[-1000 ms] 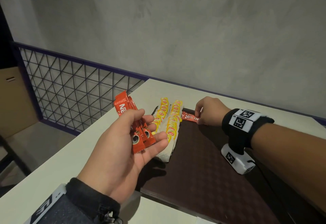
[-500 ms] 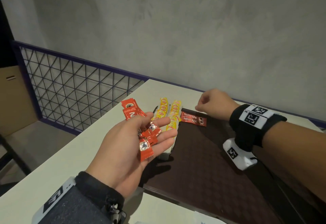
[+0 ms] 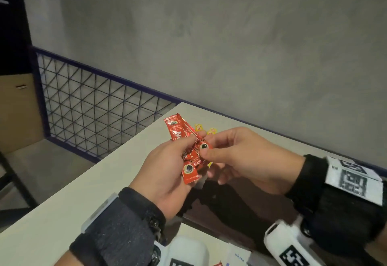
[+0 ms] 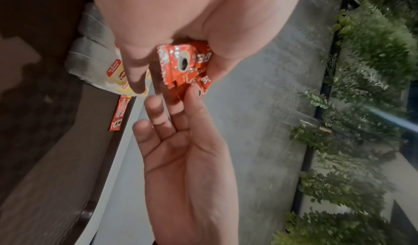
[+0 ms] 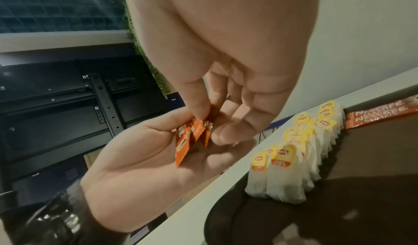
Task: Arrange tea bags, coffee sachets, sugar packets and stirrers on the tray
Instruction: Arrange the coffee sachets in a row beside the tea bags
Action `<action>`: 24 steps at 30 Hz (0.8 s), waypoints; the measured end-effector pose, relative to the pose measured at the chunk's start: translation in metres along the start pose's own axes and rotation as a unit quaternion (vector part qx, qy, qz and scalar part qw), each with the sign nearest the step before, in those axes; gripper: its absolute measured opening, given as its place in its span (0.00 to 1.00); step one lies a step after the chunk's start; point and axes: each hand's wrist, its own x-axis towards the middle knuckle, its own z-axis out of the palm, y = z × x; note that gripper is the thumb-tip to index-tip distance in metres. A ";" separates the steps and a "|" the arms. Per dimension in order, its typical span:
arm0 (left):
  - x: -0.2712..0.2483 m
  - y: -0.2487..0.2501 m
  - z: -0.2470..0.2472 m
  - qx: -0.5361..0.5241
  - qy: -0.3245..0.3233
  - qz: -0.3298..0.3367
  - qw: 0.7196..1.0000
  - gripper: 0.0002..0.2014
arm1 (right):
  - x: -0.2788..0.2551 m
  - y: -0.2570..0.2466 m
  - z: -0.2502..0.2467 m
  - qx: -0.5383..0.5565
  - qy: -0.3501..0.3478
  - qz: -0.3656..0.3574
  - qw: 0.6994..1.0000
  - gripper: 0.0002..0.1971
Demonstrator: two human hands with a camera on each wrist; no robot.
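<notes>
While the left hand (image 3: 167,167) cups several red coffee sachets (image 3: 189,150) mid-frame, the right hand (image 3: 245,161), earlier beside a sachet on the tray (image 5: 361,186), now pinches one of them.

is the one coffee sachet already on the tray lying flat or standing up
Lying flat. The placed coffee sachet rests printed face up along the dark tray edge, beside the rows of tea bags.

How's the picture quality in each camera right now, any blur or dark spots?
Head view: dim, the right hand wrist marker smeared. Left wrist view: plants at right streaked, coffee sachets sharp. Right wrist view: left hand soft, tray in shadow.
</notes>
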 end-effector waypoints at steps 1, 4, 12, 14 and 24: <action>-0.001 0.000 0.001 -0.006 0.001 0.002 1.000 0.12 | 0.000 0.001 -0.001 0.001 0.022 -0.004 1.000 0.08; -0.006 0.002 0.006 -0.009 0.008 0.007 1.000 0.12 | 0.004 0.002 -0.016 0.013 0.077 -0.013 0.997 0.08; -0.002 0.007 0.002 -0.036 0.046 0.001 0.998 0.08 | 0.045 0.043 -0.100 -0.126 0.178 0.055 0.975 0.04; -0.001 0.008 0.001 -0.041 0.049 0.002 0.998 0.08 | 0.057 0.067 -0.112 -0.166 0.157 0.098 0.969 0.02; 0.005 0.004 -0.002 -0.031 0.063 0.011 0.997 0.08 | 0.104 0.104 -0.118 -0.201 0.098 0.162 0.961 0.12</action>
